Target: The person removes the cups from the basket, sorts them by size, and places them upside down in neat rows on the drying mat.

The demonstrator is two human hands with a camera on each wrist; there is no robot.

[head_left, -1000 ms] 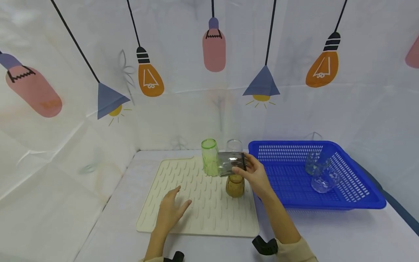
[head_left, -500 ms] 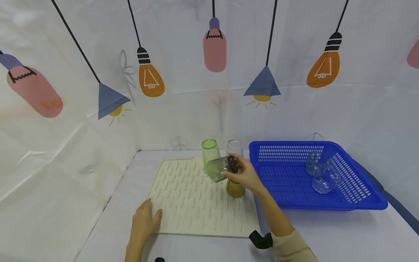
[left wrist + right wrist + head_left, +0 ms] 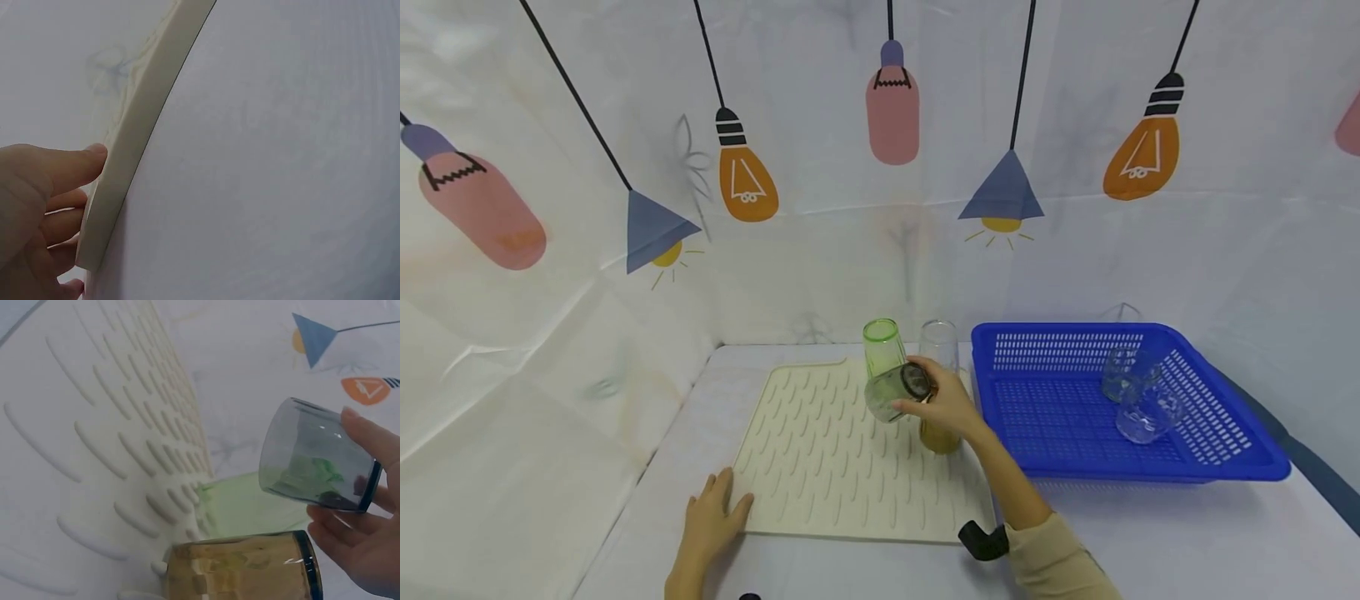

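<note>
In the head view my right hand point(image 3: 949, 402) grips a grey-tinted glass tumbler point(image 3: 884, 395) near its thick dark base. The tumbler is tilted, its mouth pointing down and left. Just below it an amber glass point(image 3: 244, 569) stands base up on the cream ridged mat point(image 3: 827, 467); my forearm and hand partly cover it in the head view. A tall green glass point(image 3: 881, 343) is close behind the grey one. My left hand point(image 3: 709, 521) rests at the mat's front left corner, the thumb touching the edge point(image 3: 137, 119) in the left wrist view.
Behind my right hand stands a tall clear glass point(image 3: 938, 340). To the right is a blue plastic basket point(image 3: 1037, 417), with clear glass mugs point(image 3: 1142, 412) in its right side. A white table point(image 3: 850, 575) lies under everything, with a printed white curtain point(image 3: 820, 267) behind.
My left hand has moved from over the mat to its front left corner. The right hand has shifted slightly left and down, tipping the grey tumbler's mouth further downward.
</note>
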